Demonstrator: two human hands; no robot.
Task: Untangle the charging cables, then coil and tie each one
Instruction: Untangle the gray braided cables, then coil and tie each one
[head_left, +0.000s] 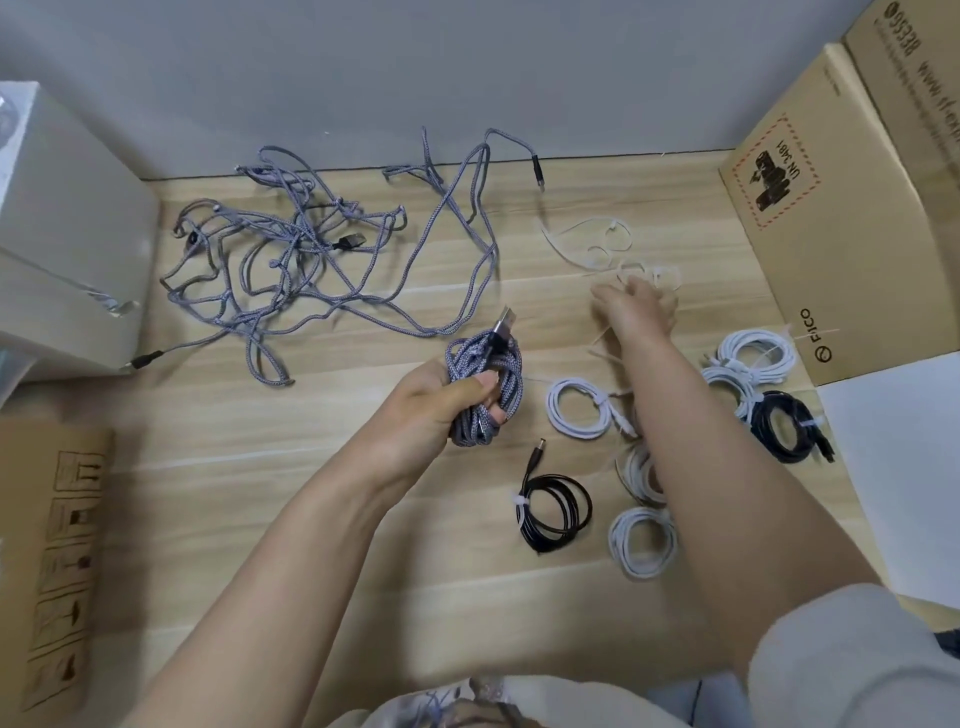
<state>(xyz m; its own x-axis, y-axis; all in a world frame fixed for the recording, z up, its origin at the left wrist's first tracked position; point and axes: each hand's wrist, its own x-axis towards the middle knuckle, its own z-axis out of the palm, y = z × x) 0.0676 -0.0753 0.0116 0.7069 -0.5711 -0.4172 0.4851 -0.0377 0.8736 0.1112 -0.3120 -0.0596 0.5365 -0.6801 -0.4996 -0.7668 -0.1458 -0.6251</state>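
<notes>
Holding grey braided coil (483, 384) in your left hand (431, 410), fingers wrapped round bundle, frame centre, long axis running up-frame. Right hand (636, 306) reaches into loose white ties (597, 244) upper right; grip blurred, cannot tell. Judgement: right hand nearer ties; bring one down-left to coil. Tangle (291, 249) waits upper left.

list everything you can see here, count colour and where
coiled braided cable: 1, grey, in the left grip
tangled braided cables: count unclear, grey, far left of floor
white coiled cables: about 5, tied, right of centre, some behind the forearm
black coiled cables: 2, tied, one centre, one right
zip ties: several, white, far centre-right
cardboard boxes: 2, brown, right and near left
white box: 1, far left
left hand: grips the grey coil
right hand: reaching among the zip ties, grip unclear
</notes>
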